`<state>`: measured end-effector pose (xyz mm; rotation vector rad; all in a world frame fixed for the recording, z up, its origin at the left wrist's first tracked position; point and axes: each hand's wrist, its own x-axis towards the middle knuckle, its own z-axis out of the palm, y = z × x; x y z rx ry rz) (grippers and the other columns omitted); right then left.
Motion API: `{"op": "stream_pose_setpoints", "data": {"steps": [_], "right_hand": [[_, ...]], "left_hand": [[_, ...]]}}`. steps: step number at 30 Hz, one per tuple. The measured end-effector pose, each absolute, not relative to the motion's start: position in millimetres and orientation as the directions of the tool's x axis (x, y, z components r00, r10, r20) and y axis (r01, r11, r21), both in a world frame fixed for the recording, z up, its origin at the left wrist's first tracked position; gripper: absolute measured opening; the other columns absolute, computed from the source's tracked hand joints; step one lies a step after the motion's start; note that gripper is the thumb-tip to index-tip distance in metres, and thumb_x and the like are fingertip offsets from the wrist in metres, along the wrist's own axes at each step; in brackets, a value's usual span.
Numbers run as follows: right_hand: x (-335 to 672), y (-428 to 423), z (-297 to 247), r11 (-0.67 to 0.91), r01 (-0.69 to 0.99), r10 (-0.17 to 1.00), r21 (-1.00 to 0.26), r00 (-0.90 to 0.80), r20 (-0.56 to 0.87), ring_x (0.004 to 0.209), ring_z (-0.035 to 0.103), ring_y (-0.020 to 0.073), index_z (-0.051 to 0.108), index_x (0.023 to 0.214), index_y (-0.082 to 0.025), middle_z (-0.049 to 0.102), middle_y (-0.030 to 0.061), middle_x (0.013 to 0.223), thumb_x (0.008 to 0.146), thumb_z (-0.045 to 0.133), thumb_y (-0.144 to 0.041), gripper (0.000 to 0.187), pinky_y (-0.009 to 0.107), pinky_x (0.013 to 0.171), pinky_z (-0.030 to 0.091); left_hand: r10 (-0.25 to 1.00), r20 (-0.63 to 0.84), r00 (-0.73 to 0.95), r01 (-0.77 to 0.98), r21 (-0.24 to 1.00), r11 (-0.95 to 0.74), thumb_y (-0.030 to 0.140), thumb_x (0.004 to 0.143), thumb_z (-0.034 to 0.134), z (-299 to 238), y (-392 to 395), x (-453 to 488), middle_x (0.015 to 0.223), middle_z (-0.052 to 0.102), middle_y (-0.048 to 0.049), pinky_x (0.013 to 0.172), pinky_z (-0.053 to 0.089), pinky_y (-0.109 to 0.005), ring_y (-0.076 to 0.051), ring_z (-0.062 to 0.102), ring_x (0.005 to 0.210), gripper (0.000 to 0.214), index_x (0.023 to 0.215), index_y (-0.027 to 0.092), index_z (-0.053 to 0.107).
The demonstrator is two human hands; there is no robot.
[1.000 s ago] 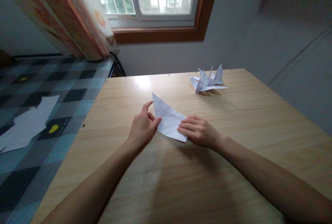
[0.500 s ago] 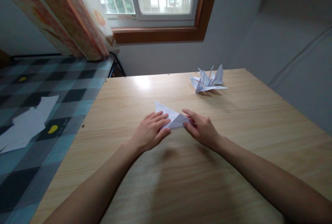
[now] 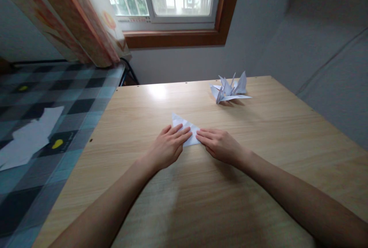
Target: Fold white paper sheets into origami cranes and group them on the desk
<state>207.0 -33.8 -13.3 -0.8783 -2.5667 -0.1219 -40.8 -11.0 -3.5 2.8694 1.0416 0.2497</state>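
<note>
A folded white paper point(image 3: 184, 126) lies flat on the wooden table point(image 3: 258, 133), shaped like a small triangle. My left hand point(image 3: 168, 146) rests on its left part with fingers stretched flat. My right hand point(image 3: 220, 144) presses its right edge, fingers flat and together, their tips almost meeting those of the left hand. Much of the paper is hidden under both hands.
Finished white paper cranes point(image 3: 230, 89) stand at the table's far side. A checked blue bedspread point(image 3: 43, 98) with white sheets of paper point(image 3: 28, 135) lies to the left. A window with a curtain point(image 3: 86, 18) is behind; a grey wall runs along the right.
The paper was a larger upright triangle a second ago; it has been folded down smaller and now lies flat under both hands, which came together over it.
</note>
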Motion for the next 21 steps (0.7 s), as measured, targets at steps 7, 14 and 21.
{"op": "stream_pose_setpoints", "data": {"steps": [7,14,21], "right_hand": [[223,-40,5,0.768,0.641,0.622,-0.006,-0.743,0.247,0.095,0.069,0.0203,0.069,0.095,-0.015,0.074,0.0116,0.101,0.089,0.053,-0.007,0.020,0.031,0.083,0.054],[226,-37,12,0.776,0.609,0.589,0.165,-0.793,0.158,0.071,0.062,0.0175,0.066,0.084,-0.014,0.071,0.0077,0.079,0.092,0.051,-0.007,0.019,0.028,0.062,0.043],[224,-36,12,0.772,0.584,0.536,0.249,-0.810,0.239,0.064,0.058,0.0177,0.065,0.079,-0.014,0.067,0.0067,0.071,0.091,0.052,-0.006,0.018,0.030,0.058,0.037]], "left_hand": [[0.650,0.133,0.748,0.635,0.143,-0.759,0.048,0.097,0.047,0,-14,-40,0.146,0.053,-0.0090,0.115,0.029,-0.051,-0.030,0.044,0.139,0.049,0.139,0.024,0.054],[0.660,0.131,0.740,0.641,0.160,-0.751,0.048,0.096,0.048,-2,-14,-40,0.147,0.052,-0.0089,0.115,0.029,-0.053,-0.031,0.042,0.140,0.050,0.140,0.023,0.053],[0.669,0.109,0.735,0.651,0.165,-0.741,0.047,0.096,0.049,2,-14,-39,0.148,0.051,-0.0079,0.114,0.029,-0.054,-0.032,0.042,0.140,0.050,0.140,0.023,0.052]]}}
